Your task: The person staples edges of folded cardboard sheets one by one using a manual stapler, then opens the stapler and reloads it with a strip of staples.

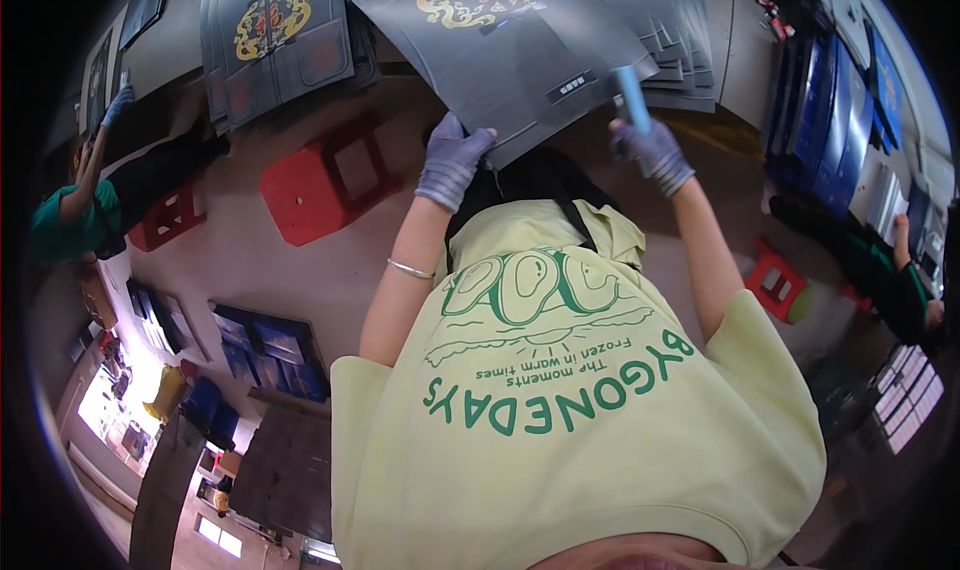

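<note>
My left hand [455, 165], in a grey-purple knit glove, grips the near-left corner of a dark grey printed sheet [500, 60] between thumb and fingers. The sheet bears a gold and red emblem and lies tilted over the work surface. In my right hand [655, 155], gloved the same way, is a light blue stick-like tool [631, 100]. Motion blurs it, so its exact kind is unclear. It points away from me, at the sheet's right edge. Beneath and to the right, a stack of similar grey sheets [690, 70] is fanned out.
Another stack of printed sheets [280, 55] lies to the left. A red plastic stool [305, 195] stands on the floor below it. A person in green [85, 205] works at far left; another person [870, 255] is at far right, near blue panels [825, 100] and a red stool [775, 280].
</note>
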`<state>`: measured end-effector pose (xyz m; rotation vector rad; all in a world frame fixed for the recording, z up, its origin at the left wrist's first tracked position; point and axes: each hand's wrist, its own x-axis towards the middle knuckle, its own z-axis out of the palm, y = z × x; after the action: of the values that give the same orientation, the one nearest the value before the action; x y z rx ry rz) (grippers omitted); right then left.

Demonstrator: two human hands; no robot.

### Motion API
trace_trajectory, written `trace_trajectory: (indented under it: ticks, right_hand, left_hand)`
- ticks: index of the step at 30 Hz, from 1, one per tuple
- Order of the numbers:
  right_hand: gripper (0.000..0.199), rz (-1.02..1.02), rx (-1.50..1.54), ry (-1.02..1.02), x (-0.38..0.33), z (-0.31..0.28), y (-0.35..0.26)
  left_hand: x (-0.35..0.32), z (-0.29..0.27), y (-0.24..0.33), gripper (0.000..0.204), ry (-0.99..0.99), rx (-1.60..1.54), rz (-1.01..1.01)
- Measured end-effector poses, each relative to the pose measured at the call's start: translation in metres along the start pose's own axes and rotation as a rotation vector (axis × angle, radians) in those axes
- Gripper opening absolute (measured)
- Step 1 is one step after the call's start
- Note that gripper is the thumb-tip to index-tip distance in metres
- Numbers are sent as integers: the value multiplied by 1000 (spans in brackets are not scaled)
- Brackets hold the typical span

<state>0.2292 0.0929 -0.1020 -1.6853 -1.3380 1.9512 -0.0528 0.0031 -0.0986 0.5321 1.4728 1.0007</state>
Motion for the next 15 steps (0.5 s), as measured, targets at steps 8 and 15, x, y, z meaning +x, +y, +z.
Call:
trace_trajectory:
  ticks: [8, 15]
  right_hand:
    - [30, 69, -204, 128, 9, -28, -17]
    - [22, 48, -15, 397, 11, -114, 26]
  left_hand:
    - [11, -9, 36, 34, -23, 284, 71]
    - [82, -46, 18, 30, 128, 357, 39]
